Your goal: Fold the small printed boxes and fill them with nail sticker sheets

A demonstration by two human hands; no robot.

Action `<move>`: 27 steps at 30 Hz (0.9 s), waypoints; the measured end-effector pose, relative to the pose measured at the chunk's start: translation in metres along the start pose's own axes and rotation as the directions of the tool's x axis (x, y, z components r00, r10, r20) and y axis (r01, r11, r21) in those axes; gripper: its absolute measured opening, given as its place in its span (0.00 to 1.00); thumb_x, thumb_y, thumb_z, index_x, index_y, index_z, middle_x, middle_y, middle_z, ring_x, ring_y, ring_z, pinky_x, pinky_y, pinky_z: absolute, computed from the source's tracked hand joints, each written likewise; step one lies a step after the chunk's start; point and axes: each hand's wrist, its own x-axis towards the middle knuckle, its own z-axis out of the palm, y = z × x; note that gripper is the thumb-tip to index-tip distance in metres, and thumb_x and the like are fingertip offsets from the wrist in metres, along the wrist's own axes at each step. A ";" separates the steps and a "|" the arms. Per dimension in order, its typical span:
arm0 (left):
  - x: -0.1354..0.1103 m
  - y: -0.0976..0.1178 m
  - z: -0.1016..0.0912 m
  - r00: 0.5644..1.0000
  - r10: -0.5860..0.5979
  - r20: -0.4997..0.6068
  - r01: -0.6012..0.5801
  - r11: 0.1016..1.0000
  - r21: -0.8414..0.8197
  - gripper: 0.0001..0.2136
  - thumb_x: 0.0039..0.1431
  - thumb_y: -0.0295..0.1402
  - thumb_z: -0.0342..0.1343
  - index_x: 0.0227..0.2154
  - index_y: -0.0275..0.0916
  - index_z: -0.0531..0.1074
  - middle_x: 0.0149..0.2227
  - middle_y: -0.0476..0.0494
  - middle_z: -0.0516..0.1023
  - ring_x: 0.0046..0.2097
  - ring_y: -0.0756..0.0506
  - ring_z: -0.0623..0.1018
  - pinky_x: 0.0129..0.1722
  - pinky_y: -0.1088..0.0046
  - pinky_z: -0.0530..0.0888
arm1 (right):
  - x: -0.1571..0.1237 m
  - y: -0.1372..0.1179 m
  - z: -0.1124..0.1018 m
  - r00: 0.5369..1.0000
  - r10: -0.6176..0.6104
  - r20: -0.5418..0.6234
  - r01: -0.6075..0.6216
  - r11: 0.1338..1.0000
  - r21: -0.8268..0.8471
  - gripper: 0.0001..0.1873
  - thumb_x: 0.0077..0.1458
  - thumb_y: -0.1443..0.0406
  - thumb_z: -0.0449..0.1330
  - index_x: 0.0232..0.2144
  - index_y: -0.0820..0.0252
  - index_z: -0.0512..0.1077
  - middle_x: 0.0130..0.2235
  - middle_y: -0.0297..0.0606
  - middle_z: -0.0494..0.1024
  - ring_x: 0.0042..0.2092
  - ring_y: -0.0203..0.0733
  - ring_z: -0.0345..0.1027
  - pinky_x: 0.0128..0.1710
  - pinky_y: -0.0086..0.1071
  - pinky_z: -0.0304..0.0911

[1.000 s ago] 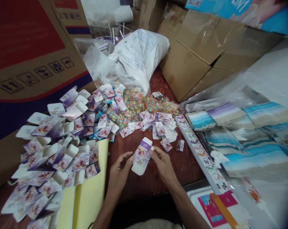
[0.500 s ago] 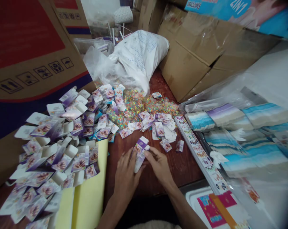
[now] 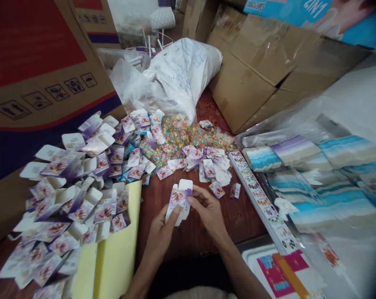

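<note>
A small purple-and-white printed carton [image 3: 180, 198], with white flaps sticking out at its top and bottom, is held between my two hands above the brown table. My left hand [image 3: 163, 224] grips its lower left part, thumb across the printed front. At its right edge, my right hand [image 3: 208, 207] pinches it between thumb and fingers. Beyond the hands lies a small pile of flattened cartons [image 3: 220, 172]. Many opened cartons [image 3: 79, 203] are heaped to the left, several with flaps up.
Clear packets of coloured bits [image 3: 181, 135] spread below a white sack [image 3: 188, 68]. A yellow sheet [image 3: 116, 249] lies under the carton heap. Right are a sticker strip [image 3: 258, 195] and blue-striped packs [image 3: 334, 199]. Cardboard boxes [image 3: 253, 62] stand behind; a large box [image 3: 51, 95] stands left.
The carton has turned and widened, so its printed front and white flaps now show. My left thumb has moved onto its front, while my right hand keeps its pinch at the right edge.
</note>
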 end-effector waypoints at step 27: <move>0.006 -0.075 -0.033 0.782 0.580 0.228 -0.486 0.338 0.806 0.16 0.58 0.33 0.50 0.49 0.43 0.67 0.49 0.39 0.72 0.49 0.41 0.72 0.45 0.60 0.71 | 0.049 0.033 -0.021 0.725 -0.117 0.679 0.664 0.383 -0.643 0.06 0.50 0.63 0.62 0.31 0.60 0.72 0.45 0.42 0.70 0.55 0.48 0.52 0.51 0.44 0.54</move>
